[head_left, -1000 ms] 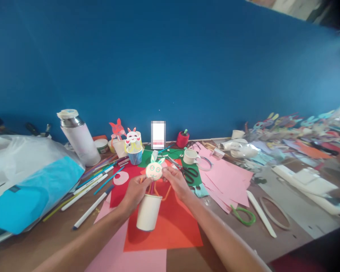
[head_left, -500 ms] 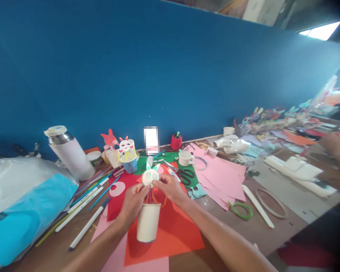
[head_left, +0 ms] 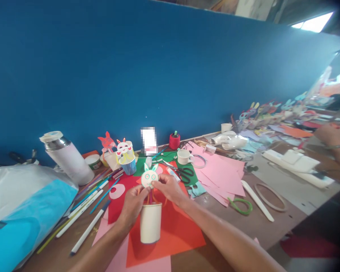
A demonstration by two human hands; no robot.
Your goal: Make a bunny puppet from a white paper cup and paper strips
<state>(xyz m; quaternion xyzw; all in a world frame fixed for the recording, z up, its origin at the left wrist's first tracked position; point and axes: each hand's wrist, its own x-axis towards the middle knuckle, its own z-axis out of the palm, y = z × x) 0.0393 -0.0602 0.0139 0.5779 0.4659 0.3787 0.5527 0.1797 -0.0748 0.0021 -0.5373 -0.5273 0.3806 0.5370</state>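
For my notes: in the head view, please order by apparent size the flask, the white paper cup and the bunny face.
1. flask
2. white paper cup, nearer the camera, so unsure
3. bunny face

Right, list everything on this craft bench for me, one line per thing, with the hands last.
paper cup: one, white, on the red sheet, held
bunny face: one, cream with mint ears, above the cup
red sheet: one, under the cup
pink sheets: several, right of centre
green sheet: one, behind the red sheet
scissors: one pair, black handles, on the green sheet
flask: one, white and steel, left
markers: many, mixed colours, left of the cup
blue cup with bunny: one, by the wall
mug: one, white, behind the scissors
plastic bag: one, white and blue, far left
another person's hand: one, far right
left hand: on the cup rim
right hand: pinching the bunny face
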